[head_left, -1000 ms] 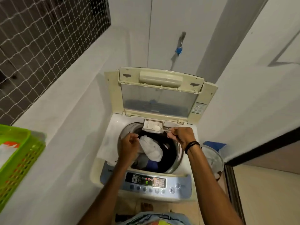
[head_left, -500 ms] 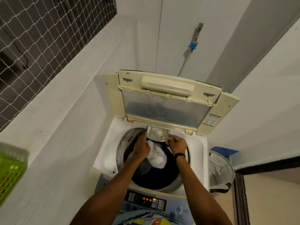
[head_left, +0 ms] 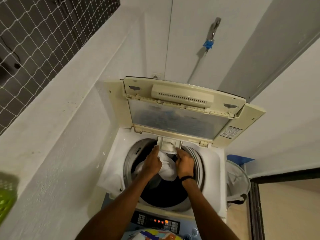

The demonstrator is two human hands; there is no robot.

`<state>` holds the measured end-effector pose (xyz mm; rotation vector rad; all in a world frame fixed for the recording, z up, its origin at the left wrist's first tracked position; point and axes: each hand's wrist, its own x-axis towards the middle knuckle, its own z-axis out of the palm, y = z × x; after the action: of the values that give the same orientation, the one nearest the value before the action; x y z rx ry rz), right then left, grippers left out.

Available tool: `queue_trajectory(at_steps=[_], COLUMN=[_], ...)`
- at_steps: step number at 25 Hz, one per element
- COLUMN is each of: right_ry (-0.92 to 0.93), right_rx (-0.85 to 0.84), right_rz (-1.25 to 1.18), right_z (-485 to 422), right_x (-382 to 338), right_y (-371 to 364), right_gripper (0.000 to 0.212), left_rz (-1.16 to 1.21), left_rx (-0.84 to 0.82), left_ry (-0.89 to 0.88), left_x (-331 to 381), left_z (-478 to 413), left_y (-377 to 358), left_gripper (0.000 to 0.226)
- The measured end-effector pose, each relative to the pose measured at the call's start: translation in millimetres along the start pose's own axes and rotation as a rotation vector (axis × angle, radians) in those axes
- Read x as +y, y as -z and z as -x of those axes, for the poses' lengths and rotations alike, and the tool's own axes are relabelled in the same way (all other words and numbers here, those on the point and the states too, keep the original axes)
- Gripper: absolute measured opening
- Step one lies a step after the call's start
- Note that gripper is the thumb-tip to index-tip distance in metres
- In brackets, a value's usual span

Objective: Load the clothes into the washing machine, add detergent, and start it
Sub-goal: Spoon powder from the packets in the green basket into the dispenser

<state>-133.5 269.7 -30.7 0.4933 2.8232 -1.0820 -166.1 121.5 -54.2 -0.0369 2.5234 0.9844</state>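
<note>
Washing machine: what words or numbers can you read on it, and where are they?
Nothing here can be read for sure.
Sticker on the right corner of the open lid: several lines of print, too small to read.
Control panel: orange lights glow, but the digits are blurred.
Button labels on that panel: too small to read.

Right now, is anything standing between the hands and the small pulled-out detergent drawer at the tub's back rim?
Nothing visible does. The left hand and right hand touch the front corners of the pale plastic detergent drawer; the white cloth lies below them in the drum, not between.
</note>
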Motion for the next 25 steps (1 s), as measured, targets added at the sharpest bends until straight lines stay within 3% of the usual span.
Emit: queue_trajectory(at_steps=[2,4,7,10,18,23,25], right_ry=[-0.08,-0.257,-0.5,-0.565,-0.385,-0.135,0.006], right_rx=[0.169,0.281,0.224,0.117,-0.247,-0.609,-0.777], right_rz=[-0.078,-0.311,-0.921,-1.26,-1.358,-1.167,-1.048], right_z=[-1.8,-1.1,4.3,26.0,92.2,139.9,159.8], right_x=[-5.7,-8.3,-19.7,-49.8,-160.5,-276.1,-321.7], right_y=[0.1,2.8,14.2,33.6,46.7,47.0,40.1], right_gripper=[0.035,0.024,0.022,0.019,0.018,0.021,0.019], left_rz=[0.014,0.004,0.093,0.201,0.438,0.291,0.121], left_rx=[-0.017,-0.004,0.036,0.131,0.585,1.042,1.233], left_ry=[-0.013,-0.003,0.025,0.054,-0.038,-0.197,-0.112], left_x=[4.3,8.0,9.8,14.0,19.1,-2.8,-28.0], left_z=[5.1,8.7,19.0,45.2,174.3,290.8,333.4], left_y=[7.5,12.4,27.6,55.9,199.0,292.4,322.6], left_gripper=[0.061,0.059,0.056,0.052,0.03,0.026,0.027])
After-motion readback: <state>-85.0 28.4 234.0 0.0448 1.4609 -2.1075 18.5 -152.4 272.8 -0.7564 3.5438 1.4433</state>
